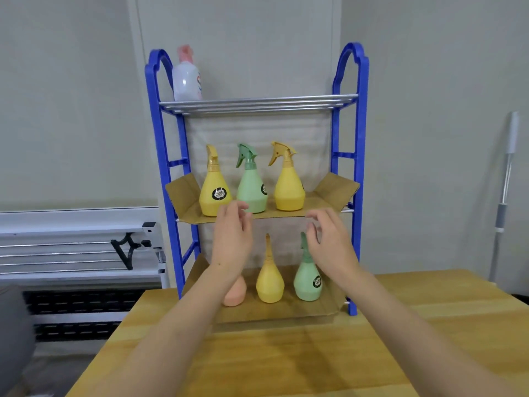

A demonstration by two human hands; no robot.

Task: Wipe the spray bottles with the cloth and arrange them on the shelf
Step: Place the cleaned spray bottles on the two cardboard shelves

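Hands, left (231, 239) and right (329, 239), hovered empty with fingers loosely spread before the shelf (347, 156). Six bottles (252, 190) stood upright in two rows, apparently arranged; no cloth showed.

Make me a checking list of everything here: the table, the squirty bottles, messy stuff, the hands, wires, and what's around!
Surface: yellow wooden table, bare where visible.
Job's things: blue plastic rack; middle tier holds left yellow spray bottle, green spray bottle, right yellow spray bottle; bottom tier holds orange bottle, yellow bottle, green bottle. Cloth: nothing seen.
Clutter: white bottle with pink top on top tier.
Grippers: left hand and right hand empty, fingers loosely curled.
Cables: nothing seen.
Surroundings: grey wall, white mop handle.
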